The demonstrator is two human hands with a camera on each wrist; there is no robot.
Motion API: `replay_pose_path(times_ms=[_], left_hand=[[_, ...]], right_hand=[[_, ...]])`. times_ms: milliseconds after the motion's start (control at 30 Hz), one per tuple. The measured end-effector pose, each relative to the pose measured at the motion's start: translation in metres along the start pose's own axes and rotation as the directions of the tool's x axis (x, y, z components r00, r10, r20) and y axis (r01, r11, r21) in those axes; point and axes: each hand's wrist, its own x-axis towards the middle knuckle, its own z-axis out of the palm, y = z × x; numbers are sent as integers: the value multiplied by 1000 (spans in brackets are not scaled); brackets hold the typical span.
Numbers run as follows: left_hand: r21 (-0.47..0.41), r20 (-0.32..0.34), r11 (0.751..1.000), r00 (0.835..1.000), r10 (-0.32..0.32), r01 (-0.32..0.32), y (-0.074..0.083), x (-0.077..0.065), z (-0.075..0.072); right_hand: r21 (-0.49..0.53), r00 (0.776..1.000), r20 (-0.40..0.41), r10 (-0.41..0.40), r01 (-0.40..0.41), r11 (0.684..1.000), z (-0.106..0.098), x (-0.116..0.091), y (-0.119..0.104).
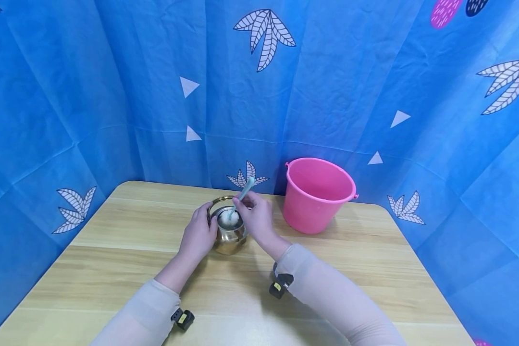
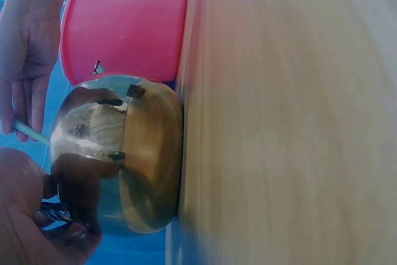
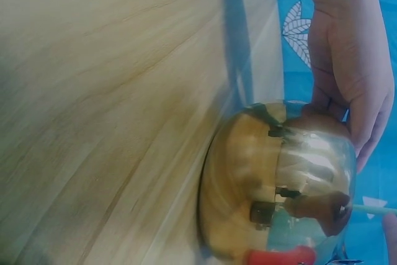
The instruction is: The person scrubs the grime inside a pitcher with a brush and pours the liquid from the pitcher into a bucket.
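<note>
A shiny brass-coloured pot (image 1: 230, 244) with a raised loop handle stands on the wooden table. My left hand (image 1: 200, 232) grips the pot's left side at the rim, by the base of the loop handle. In the left wrist view its thumb and fingers close on the edge of the pot (image 2: 149, 159). My right hand (image 1: 259, 218) pinches the pale green handle of a brush (image 1: 246, 187), which slants upward. The brush's white, fluffy head sits inside the pot's mouth. The pot (image 3: 248, 172) hides the brush head in the right wrist view.
A pink bucket (image 1: 313, 214) stands upright to the right of the pot, near the table's back edge. A blue patterned curtain (image 1: 242, 105) hangs behind the table (image 1: 125, 269) and along its sides.
</note>
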Motion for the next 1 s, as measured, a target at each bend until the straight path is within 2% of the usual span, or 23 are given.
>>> replay_pose_path(times_ms=[600,1000], left_hand=[[-2,-2,1000,1000,8,-8,-3,0,2],[2,-10,1000,1000,20,-19,-3,1,2]], right_hand=[[-111,997,17,-70,71,991,1,-2,0],[-132,994,57,-89,96,987,0,-2,-2]])
